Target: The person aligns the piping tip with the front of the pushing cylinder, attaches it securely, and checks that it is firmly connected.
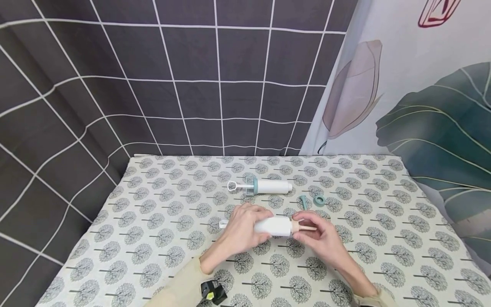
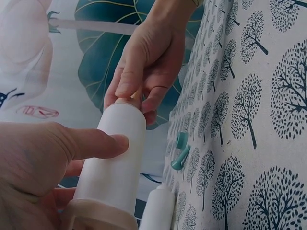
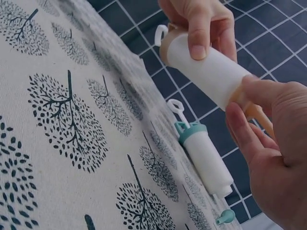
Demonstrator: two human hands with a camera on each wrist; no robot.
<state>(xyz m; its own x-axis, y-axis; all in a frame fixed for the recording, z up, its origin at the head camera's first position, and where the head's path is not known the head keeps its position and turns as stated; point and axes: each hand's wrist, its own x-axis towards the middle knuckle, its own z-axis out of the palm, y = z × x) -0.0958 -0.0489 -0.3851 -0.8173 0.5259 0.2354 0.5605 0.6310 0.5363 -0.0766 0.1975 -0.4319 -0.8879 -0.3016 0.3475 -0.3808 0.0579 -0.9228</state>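
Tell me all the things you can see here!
Syringe tube with beige collar and nozzle: 1, white, held over the table by both hands.
Syringe tube with teal collar: 1, white, lying on the table behind the hands.
Teal nozzle: 1, on the table right of the hands.
Teal ring: 1, beside the nozzle.
Tablecloth: 1, white with grey tree print.
Left hand: grips the tube's body.
Right hand: pinches the beige nozzle end.
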